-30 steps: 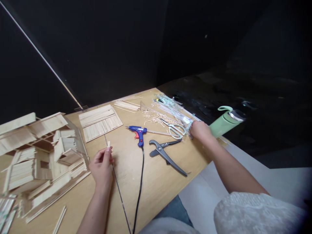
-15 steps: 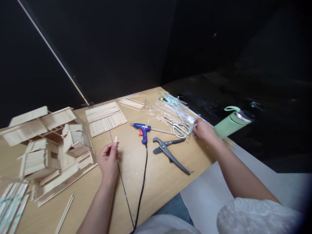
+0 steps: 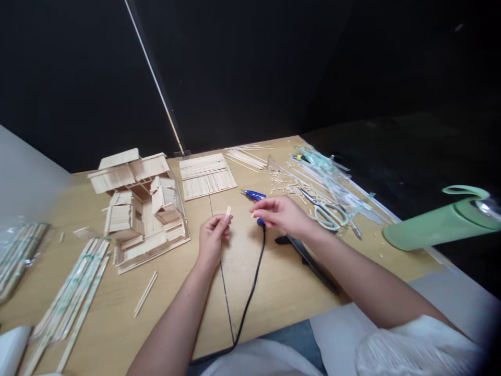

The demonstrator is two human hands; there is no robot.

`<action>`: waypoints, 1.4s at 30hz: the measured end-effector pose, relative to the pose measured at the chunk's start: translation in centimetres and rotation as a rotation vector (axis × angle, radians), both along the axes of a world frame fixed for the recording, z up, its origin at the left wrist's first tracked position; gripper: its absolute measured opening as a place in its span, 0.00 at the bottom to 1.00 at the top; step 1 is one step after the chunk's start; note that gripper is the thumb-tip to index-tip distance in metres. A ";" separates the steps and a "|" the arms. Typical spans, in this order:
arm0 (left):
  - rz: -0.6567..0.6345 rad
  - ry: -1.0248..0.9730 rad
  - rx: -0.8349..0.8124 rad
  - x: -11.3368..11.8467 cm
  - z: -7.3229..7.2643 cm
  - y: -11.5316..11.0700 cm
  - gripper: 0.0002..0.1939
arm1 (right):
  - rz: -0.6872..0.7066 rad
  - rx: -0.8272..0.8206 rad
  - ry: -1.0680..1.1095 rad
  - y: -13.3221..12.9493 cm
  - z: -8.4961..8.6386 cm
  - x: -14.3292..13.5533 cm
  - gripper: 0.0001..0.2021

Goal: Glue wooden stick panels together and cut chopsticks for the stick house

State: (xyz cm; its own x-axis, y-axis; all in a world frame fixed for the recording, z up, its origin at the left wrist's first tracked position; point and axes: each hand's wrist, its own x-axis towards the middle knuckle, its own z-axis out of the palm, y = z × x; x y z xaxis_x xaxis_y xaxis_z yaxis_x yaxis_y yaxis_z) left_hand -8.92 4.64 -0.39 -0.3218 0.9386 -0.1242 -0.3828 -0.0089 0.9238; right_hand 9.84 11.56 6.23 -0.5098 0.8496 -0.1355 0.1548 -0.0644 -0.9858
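Note:
Between thumb and fingers, my left hand [image 3: 214, 235] pinches short wooden sticks [image 3: 228, 210], their tips showing above the thumb. My right hand [image 3: 279, 214] is closed in a pinch just to the right, apart from the left; a tiny pale tip shows at its fingertips, too small to name. Behind the right hand lies a blue glue gun [image 3: 253, 195], partly covered by it. Dark-handled cutters [image 3: 313, 263] lie under the right forearm. The wooden house model [image 3: 146, 209] stands to the left of my left hand.
A slatted wooden panel [image 3: 207, 176] and loose sticks [image 3: 246, 158] lie at the back. Scissors [image 3: 331, 215], plastic wrappers [image 3: 324, 167] and a green bottle [image 3: 438, 224] are on the right. Bundled sticks [image 3: 74, 287] lie at left; a black cable [image 3: 256, 277] crosses the front.
My right hand has moved left from the plastic wrappers to beside my left hand, over the glue gun. The view has turned left; my left hand keeps its pinch.

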 end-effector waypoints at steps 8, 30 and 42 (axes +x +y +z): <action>-0.012 0.058 0.016 -0.2 -0.2 0.0 0.16 | 0.056 0.097 0.008 0.5 -1.2 -5.2 0.12; 0.084 0.127 -0.089 -0.3 -0.3 0.0 0.18 | -0.260 0.507 -1.202 13.1 -3.7 9.7 0.12; 0.089 0.122 -0.090 -0.6 -0.7 0.3 0.17 | -0.269 0.448 -0.880 15.3 -5.5 9.5 0.03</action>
